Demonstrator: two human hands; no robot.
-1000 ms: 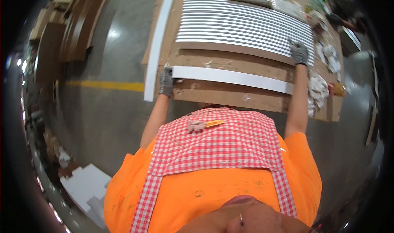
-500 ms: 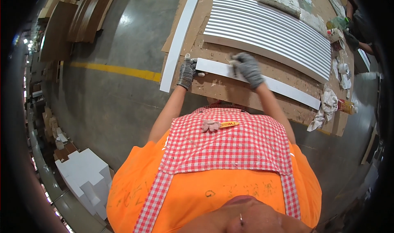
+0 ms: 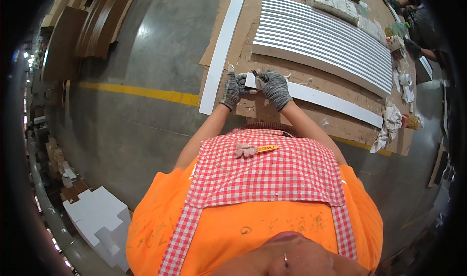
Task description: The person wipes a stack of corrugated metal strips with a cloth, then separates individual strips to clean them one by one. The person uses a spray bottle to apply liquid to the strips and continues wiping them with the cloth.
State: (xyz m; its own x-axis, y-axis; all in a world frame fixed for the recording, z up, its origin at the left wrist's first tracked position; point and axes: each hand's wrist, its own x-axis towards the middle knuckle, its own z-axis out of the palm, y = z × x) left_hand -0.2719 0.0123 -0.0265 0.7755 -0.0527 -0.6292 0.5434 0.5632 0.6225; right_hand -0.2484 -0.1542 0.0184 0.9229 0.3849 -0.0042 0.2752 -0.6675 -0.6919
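A long white strip (image 3: 335, 101) lies along the near side of the worktable. At its left end is my left hand (image 3: 230, 90), in a grey knit glove, with the fingers apart and one pale fingertip raised. Its fingers reach the strip's end without visibly wrapping round it. My right hand (image 3: 275, 88), gloved alike, is closed over the strip close to that end. A small dark tip (image 3: 254, 73) shows at its fingers; what it belongs to is too small to tell. Another white strip (image 3: 221, 57) lies lengthwise at the table's left edge.
Beyond the near strip lies a row of white strips (image 3: 323, 42) side by side. A crumpled white cloth (image 3: 389, 125) and a bottle of amber liquid (image 3: 413, 122) are at the right corner. Tape rolls (image 3: 396, 44) stand farther back, near another person's gloved hand (image 3: 412, 48).
My right hand has moved left along the strip to its left end, close to my left hand. The other person's arms at the far right have shifted.
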